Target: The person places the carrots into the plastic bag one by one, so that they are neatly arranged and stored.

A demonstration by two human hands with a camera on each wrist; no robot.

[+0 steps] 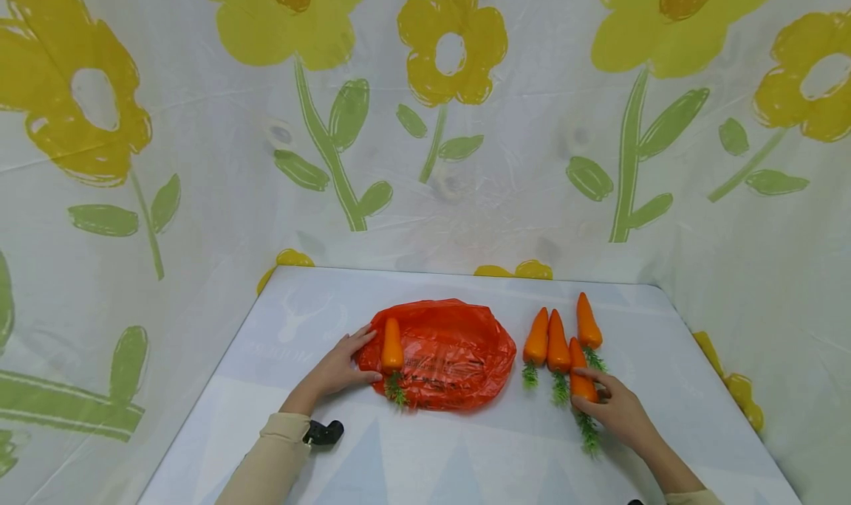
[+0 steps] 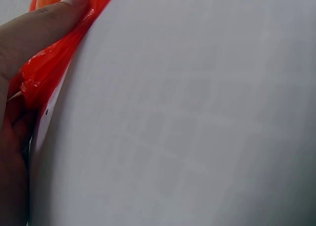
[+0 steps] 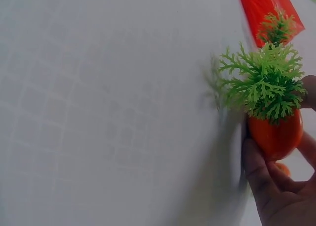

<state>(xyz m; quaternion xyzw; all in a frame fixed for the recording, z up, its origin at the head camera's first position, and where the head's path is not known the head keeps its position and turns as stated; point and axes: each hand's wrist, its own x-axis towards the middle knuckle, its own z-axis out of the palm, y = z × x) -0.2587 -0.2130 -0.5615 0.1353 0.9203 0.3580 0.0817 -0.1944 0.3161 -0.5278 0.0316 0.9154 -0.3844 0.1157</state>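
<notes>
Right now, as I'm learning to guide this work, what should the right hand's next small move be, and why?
Probably lift the held carrot toward the red bag: the right hand already grips it, another carrot is at the bag's left side, and the left hand holds that edge.

Head view: print (image 1: pixel 447 370) on your red bag (image 1: pixel 465 326) is too sm. to read; your L sleeve (image 1: pixel 269 457), R sleeve (image 1: pixel 694 498) & a blk. obj. (image 1: pixel 636 502) are cut by the btm. edge; your fingers hide pt. of the held carrot (image 3: pixel 275 137). L wrist view: your L hand (image 1: pixel 337 368) runs off the L edge, the bag off the top. R wrist view: your R hand (image 1: pixel 618 410) runs off the R edge; that carrot's tip is hidden, as is most of a 2nd carrot (image 3: pixel 283 168) behind.
</notes>
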